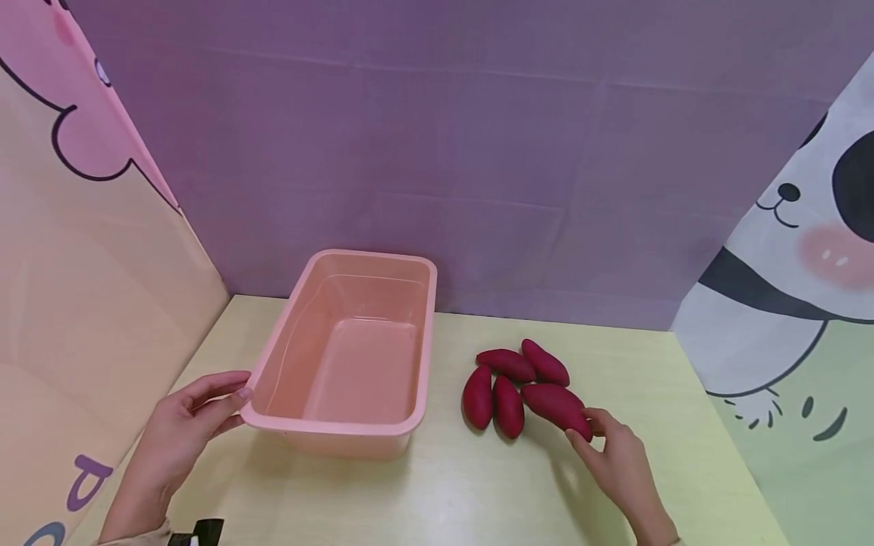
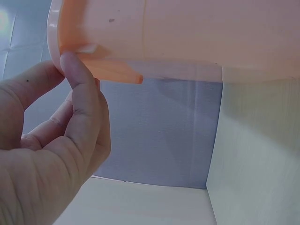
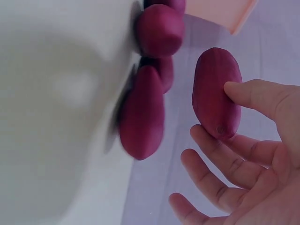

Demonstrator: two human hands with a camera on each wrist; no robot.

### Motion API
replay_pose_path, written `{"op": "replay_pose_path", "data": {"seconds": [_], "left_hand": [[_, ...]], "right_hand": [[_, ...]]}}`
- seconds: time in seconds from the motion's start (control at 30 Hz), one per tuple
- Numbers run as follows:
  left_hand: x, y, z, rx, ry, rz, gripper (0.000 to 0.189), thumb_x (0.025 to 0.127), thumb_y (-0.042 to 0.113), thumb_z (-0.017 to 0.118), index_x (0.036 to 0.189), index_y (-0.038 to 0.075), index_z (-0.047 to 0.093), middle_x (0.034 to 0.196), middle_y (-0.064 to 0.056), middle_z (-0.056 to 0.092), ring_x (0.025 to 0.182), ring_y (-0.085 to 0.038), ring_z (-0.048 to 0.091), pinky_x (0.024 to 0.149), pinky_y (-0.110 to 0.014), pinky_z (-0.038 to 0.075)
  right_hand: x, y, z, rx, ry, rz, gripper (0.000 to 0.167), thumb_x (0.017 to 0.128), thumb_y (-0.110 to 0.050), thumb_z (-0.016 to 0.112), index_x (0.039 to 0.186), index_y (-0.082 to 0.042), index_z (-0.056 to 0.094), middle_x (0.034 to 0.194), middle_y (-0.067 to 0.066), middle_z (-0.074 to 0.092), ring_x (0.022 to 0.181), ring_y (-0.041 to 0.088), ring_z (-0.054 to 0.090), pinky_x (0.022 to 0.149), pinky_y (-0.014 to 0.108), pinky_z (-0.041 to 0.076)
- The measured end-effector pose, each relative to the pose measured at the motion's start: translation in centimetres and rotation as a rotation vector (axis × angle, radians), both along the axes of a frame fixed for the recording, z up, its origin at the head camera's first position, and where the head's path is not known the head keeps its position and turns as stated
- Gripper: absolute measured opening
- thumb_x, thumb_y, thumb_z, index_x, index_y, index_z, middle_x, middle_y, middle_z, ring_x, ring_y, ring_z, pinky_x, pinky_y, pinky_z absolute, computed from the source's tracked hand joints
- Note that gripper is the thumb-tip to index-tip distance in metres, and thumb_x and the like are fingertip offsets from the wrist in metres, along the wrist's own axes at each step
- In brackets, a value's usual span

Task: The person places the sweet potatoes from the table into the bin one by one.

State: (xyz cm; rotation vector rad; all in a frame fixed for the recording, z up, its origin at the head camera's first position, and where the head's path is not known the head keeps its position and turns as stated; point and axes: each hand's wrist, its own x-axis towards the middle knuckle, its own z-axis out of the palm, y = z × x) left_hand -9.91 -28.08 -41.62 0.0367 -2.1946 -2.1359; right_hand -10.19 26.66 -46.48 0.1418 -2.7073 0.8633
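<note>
A pink plastic basin (image 1: 369, 364) stands on the table at left of centre, its inside bare. At its near left corner my left hand (image 1: 198, 413) pinches the rim between thumb and fingers; the left wrist view shows the thumb and fingertips on the basin's lip (image 2: 55, 37). My right hand (image 1: 617, 459) holds a red-skinned sweet potato (image 1: 556, 406) by its near end, thumb on one side and fingers on the other. In the right wrist view this sweet potato (image 3: 217, 91) is raised off the tabletop. Several more sweet potatoes (image 1: 508, 406) lie clustered just left of it.
The pale wooden table (image 1: 464, 493) ends at a purple cloth backdrop (image 1: 478, 189). Printed cloths flank it, a panda picture (image 1: 771, 303) on the right and a pink cartoon (image 1: 95, 144) on the left. The basin's right wall stands between my left hand and the sweet potatoes.
</note>
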Motion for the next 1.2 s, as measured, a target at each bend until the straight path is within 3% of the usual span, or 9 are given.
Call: {"op": "replay_pose_path", "data": {"seconds": [0.2,0.43,0.67,1.0,1.2], "left_hand": [[0.0,0.1,0.1,-0.022,-0.017,0.01,0.03,0.094,0.009,0.072,0.123,0.003,0.069,0.105,0.009,0.07,0.09,-0.006,0.069,0.076,-0.023,0.061],[-0.1,0.0,-0.1,0.002,-0.036,0.024,0.027,0.094,0.007,0.071,0.122,0.006,0.071,0.103,0.008,0.071,0.088,-0.008,0.069,0.075,-0.022,0.061],[0.1,0.1,-0.2,0.027,-0.006,0.02,0.026,0.095,0.004,0.07,0.12,0.005,0.071,0.102,0.006,0.071,0.089,-0.007,0.069,0.075,-0.022,0.061],[0.2,0.2,-0.2,0.039,0.003,0.017,0.026,0.094,0.002,0.07,0.12,0.004,0.071,0.103,0.006,0.072,0.088,-0.008,0.069,0.076,-0.023,0.061],[0.2,0.2,-0.2,0.032,0.007,0.019,0.026,0.094,0.003,0.07,0.121,0.003,0.071,0.104,0.006,0.071,0.088,-0.009,0.069,0.076,-0.023,0.061]], "right_hand": [[-0.8,-0.9,1.1,0.002,0.026,0.034,0.033,0.089,-0.019,0.079,0.115,-0.003,0.068,0.09,-0.001,0.07,0.088,0.023,0.067,0.078,0.048,0.055],[-1.7,-2.2,2.4,-0.05,0.043,0.08,0.034,0.088,-0.018,0.08,0.117,-0.003,0.068,0.089,-0.001,0.07,0.08,0.016,0.065,0.063,0.034,0.053],[-2.5,-3.6,3.1,-0.133,0.039,0.08,0.039,0.085,-0.018,0.082,0.119,-0.005,0.068,0.096,0.004,0.072,0.086,0.019,0.069,0.072,0.037,0.059],[-3.9,-6.2,4.4,-0.413,0.008,0.183,0.039,0.086,-0.019,0.082,0.122,-0.011,0.068,0.102,0.002,0.071,0.09,0.016,0.069,0.076,0.027,0.062],[-5.2,-8.1,6.1,-0.452,0.033,0.222,0.037,0.088,-0.021,0.081,0.122,-0.014,0.068,0.103,0.0,0.071,0.089,0.015,0.069,0.075,0.027,0.06]]}}
